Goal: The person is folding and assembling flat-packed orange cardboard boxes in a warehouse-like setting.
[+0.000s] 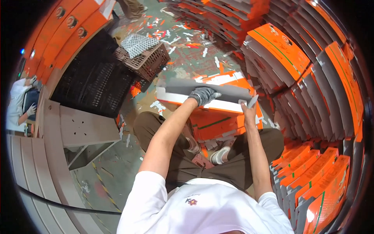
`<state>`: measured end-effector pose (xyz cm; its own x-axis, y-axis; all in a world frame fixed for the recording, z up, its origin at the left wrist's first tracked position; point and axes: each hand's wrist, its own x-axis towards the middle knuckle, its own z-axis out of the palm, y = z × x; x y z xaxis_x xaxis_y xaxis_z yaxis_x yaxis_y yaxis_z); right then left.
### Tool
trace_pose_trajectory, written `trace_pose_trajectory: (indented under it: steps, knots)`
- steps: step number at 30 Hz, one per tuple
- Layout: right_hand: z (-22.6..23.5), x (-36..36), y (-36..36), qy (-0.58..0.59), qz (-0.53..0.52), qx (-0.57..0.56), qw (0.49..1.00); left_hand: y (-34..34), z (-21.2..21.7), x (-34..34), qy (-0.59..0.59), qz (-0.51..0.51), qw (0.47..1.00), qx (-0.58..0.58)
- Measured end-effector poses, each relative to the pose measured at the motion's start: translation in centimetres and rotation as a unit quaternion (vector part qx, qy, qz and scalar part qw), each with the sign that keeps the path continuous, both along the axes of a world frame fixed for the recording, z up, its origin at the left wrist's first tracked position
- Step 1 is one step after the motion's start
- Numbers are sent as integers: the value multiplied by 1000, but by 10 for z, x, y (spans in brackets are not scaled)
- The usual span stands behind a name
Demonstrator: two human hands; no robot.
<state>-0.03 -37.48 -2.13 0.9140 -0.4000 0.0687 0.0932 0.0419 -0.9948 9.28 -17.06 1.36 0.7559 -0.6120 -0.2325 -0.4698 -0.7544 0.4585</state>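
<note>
Cardboard blanks (206, 87), grey on top, orange and white beneath, lie stacked at twelve o'clock from the person's knees. Left hand (203, 95), gloved, presses flat on the grey sheet; right hand (249, 108) pinches its three-o'clock end. Judging by this, a sheet is being lifted; next comes a clean separation. Orange stacks (288, 50) stand at two o'clock.

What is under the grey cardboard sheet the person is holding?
Under the grey cardboard sheet, pressed by the gloved left hand, lies a stack of orange and white flat boxes. The stack's top face is mostly covered.
</note>
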Motion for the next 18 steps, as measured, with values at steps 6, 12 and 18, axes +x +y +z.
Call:
trace_pose_trajectory:
  steps: [6,12,18]
  knots:
    - [-12,-10,-38,-39,55,43,997,74,16,-3,-281,-55,957,-47]
    - [6,-12,-42,-28,67,115,991,96,69,-39,-50,-65,953,292]
    - [-7,-17,-73,47,160,38,985,71,12,-42,-16,-31,976,216]
